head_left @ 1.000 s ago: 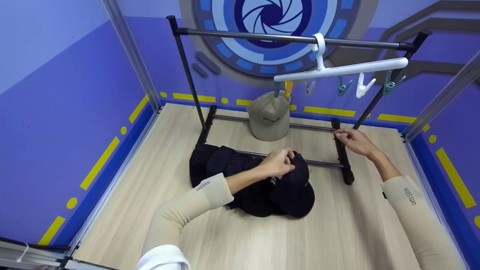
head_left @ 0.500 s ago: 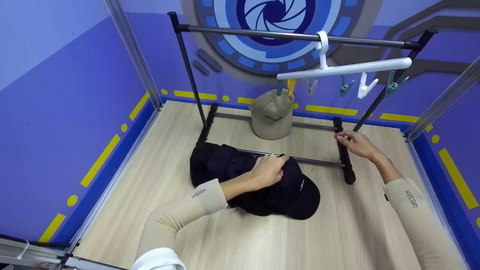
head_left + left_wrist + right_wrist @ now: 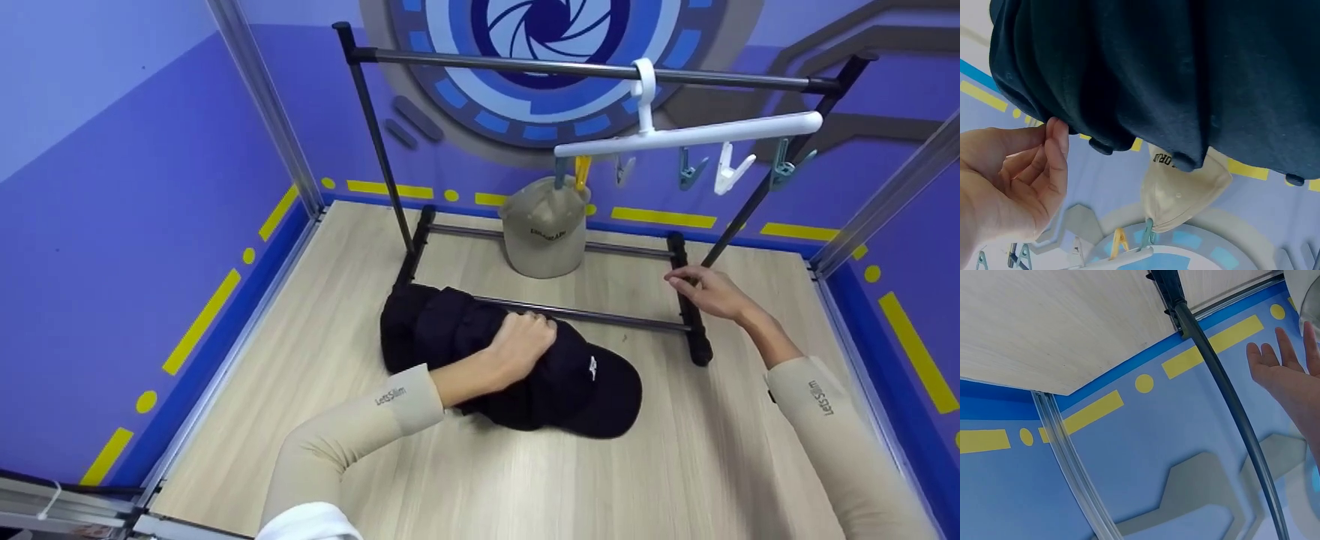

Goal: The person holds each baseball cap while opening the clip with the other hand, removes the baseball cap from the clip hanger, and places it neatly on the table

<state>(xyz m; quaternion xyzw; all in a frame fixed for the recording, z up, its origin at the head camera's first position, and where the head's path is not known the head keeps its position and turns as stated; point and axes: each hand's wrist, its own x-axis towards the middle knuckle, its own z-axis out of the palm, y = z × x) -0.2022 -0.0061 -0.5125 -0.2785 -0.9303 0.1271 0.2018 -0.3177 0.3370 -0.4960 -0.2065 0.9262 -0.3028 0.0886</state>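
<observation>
Several dark navy baseball caps (image 3: 442, 326) lie nested in a row on the wooden floor. The front one, a navy cap (image 3: 570, 375) with a small white logo, points its brim to the right. My left hand (image 3: 521, 349) lies over the top of this row; in the left wrist view its thumb and fingertips pinch the edge of the dark cloth (image 3: 1145, 73). A beige cap (image 3: 544, 232) hangs behind from a white clip hanger (image 3: 690, 139). My right hand (image 3: 709, 291), holding nothing, hovers by the rack's right foot with its fingers loosely extended.
A black metal rack (image 3: 517, 62) carries the hanger on its top bar. Several clips, among them a white clip (image 3: 729, 171), hang along the hanger's right part. Purple-blue walls (image 3: 135, 225) and metal posts enclose the wooden floor (image 3: 480, 487).
My left hand has moved left and back along the caps. The front cap has tipped down, and its logo and brim now face right. My right hand has hardly moved.
</observation>
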